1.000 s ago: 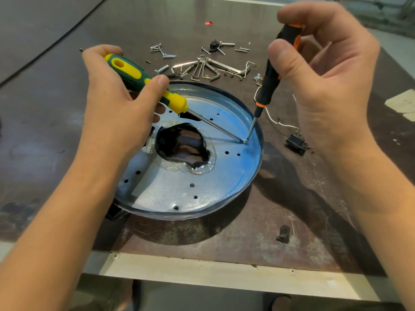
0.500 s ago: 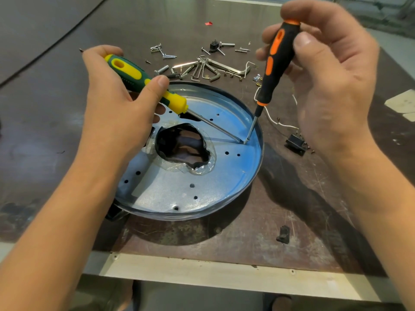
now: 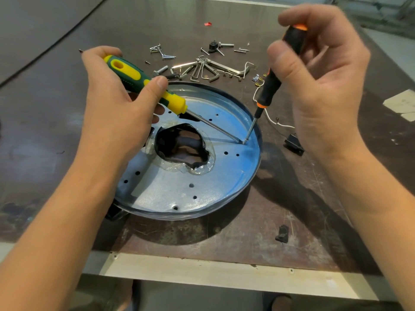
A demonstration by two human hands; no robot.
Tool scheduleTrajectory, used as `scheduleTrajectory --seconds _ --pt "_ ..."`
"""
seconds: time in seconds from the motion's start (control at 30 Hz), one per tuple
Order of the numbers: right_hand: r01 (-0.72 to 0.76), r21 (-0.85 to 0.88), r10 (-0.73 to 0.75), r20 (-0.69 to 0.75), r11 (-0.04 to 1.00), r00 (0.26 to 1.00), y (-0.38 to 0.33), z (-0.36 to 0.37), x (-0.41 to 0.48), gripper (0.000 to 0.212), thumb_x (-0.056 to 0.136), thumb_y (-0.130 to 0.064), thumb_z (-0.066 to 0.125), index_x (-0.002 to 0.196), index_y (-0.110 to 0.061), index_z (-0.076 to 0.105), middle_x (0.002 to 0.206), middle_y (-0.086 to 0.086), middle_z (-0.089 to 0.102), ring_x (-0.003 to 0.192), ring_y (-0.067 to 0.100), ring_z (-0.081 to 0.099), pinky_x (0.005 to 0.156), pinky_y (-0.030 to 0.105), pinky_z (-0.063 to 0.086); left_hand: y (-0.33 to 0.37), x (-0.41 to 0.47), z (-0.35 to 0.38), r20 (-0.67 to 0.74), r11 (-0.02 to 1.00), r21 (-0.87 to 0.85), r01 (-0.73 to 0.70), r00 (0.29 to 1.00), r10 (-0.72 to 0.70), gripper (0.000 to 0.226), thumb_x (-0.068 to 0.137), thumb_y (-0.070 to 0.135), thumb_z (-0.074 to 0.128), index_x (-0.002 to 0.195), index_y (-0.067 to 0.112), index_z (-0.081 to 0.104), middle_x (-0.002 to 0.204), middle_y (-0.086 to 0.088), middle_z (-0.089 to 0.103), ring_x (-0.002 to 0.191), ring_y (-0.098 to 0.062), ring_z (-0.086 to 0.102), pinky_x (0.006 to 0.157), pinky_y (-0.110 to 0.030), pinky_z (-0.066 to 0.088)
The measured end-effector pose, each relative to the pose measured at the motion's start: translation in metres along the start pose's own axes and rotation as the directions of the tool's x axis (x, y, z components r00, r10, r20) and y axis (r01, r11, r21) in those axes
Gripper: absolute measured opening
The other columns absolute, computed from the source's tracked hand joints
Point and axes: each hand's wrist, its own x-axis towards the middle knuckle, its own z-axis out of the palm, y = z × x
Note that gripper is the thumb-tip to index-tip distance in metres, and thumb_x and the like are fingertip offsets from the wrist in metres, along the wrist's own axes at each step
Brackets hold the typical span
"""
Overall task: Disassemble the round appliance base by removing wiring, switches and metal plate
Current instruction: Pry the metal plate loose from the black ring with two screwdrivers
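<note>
The round metal appliance base [image 3: 226,187] lies on the table, a ragged taped hole in its middle. My left hand [image 3: 116,108] grips a green-and-yellow screwdriver [image 3: 143,84] whose shaft slants down to a spot near the base's right rim. My right hand [image 3: 318,86] pinches a black-and-orange screwdriver [image 3: 276,72] held nearly upright, its tip at the same spot. Both tips meet at about the same point inside the rim. A removed black switch [image 3: 294,144] with a white wire [image 3: 271,118] lies just right of the base.
Loose screws [image 3: 161,51], hex keys [image 3: 202,70] and small metal clips lie behind the base. A small black plastic piece [image 3: 282,234] sits near the table's front edge [image 3: 202,270]. A tiny red scrap [image 3: 208,24] lies far back.
My right hand's fingers have rolled the black-and-orange screwdriver handle, thumb shifting across it. Its tip stays at the same spot. My left hand and its screwdriver have not moved.
</note>
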Motion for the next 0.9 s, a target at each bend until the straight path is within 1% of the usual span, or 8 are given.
scheduleTrajectory --seconds 0.07,0.2,0.27,0.37,0.43,0.6,0.77,0.9 --pt "0.039 -0.036 -0.039 0.027 0.999 0.999 0.0016 -0.0011 0.0015 0.032 0.097 -0.001 0.065 0.127 -0.002 0.055 0.096 0.004 0.056 0.086 0.014 0.054 0.079 0.027 0.049 0.0005 -0.0005 0.0004 0.002 1.0 0.0 -0.001 1.0 0.001 0.044 0.097 0.024 0.065 0.123 0.022 0.03 0.106 -0.013 0.063 0.076 -0.019 0.071 0.07 -0.037 0.062" --pt "-0.025 0.116 0.022 0.03 0.993 0.999 0.0027 -0.0047 0.0011 0.037 0.096 0.008 0.047 0.133 0.004 0.05 0.112 0.018 0.062 0.101 0.032 0.064 0.089 0.047 0.056 0.0017 -0.0012 0.0002 0.003 1.0 0.003 -0.001 1.0 0.001 0.044 0.097 0.025 0.065 0.124 0.022 0.03 0.106 -0.014 0.063 0.076 -0.019 0.071 0.071 -0.036 0.062" --pt "-0.024 0.089 0.024 0.002 0.996 1.0 0.0022 -0.0033 -0.0002 0.038 0.094 0.007 0.046 0.131 0.005 0.052 0.112 0.017 0.062 0.1 0.029 0.061 0.086 0.042 0.053 0.0016 -0.0011 -0.0002 0.005 1.0 -0.003 0.007 1.0 -0.007 0.044 0.097 0.025 0.065 0.124 0.023 0.03 0.104 -0.01 0.063 0.075 -0.016 0.071 0.071 -0.034 0.062" --pt "0.071 -0.067 -0.072 -0.014 0.995 0.997 0.0003 -0.0004 -0.0028 0.029 0.098 -0.002 0.061 0.126 0.001 0.056 0.1 0.004 0.058 0.09 0.008 0.054 0.08 0.025 0.045 0.0016 -0.0008 -0.0004 0.006 1.0 -0.003 0.011 1.0 -0.011 0.044 0.097 0.025 0.065 0.123 0.023 0.03 0.105 -0.01 0.063 0.075 -0.014 0.071 0.071 -0.034 0.062" --pt "0.108 -0.114 -0.11 -0.016 0.988 0.994 0.0003 -0.0012 -0.0025 0.03 0.096 -0.005 0.069 0.124 -0.005 0.057 0.095 -0.004 0.058 0.086 0.003 0.054 0.076 0.023 0.045 0.0017 -0.0006 -0.0003 0.005 1.0 0.001 0.011 1.0 -0.011 0.044 0.097 0.026 0.065 0.124 0.023 0.03 0.109 -0.013 0.063 0.075 -0.015 0.071 0.071 -0.034 0.062" --pt "0.067 -0.021 -0.066 0.038 0.998 0.997 0.0038 -0.004 -0.0032 0.036 0.099 0.007 0.052 0.134 0.006 0.049 0.114 0.018 0.062 0.102 0.029 0.063 0.088 0.043 0.056 0.0018 -0.0009 -0.0002 0.0 1.0 0.003 0.011 1.0 -0.011 0.043 0.097 0.025 0.065 0.123 0.023 0.03 0.101 -0.005 0.063 0.073 -0.012 0.071 0.07 -0.031 0.061" --pt "0.079 -0.089 -0.076 0.033 0.993 0.997 0.0007 -0.002 -0.0006 0.039 0.094 -0.003 0.072 0.128 -0.001 0.054 0.098 -0.001 0.059 0.092 0.012 0.057 0.083 0.03 0.05 0.0012 -0.0003 -0.0009 0.001 1.0 0.011 0.008 1.0 -0.008 0.044 0.097 0.027 0.065 0.124 0.023 0.03 0.1 -0.003 0.061 0.073 -0.012 0.07 0.069 -0.029 0.061" --pt "0.012 0.038 -0.016 0.107 0.999 0.994 -0.0035 -0.0022 -0.0022 0.04 0.099 0.01 0.052 0.137 0.0 0.044 0.113 0.015 0.06 0.099 0.034 0.065 0.089 0.047 0.058 0.0021 -0.0007 -0.0003 0.0 1.0 0.01 0.008 1.0 -0.008 0.044 0.097 0.026 0.065 0.124 0.022 0.03 0.106 -0.011 0.062 0.076 -0.016 0.071 0.069 -0.032 0.061"
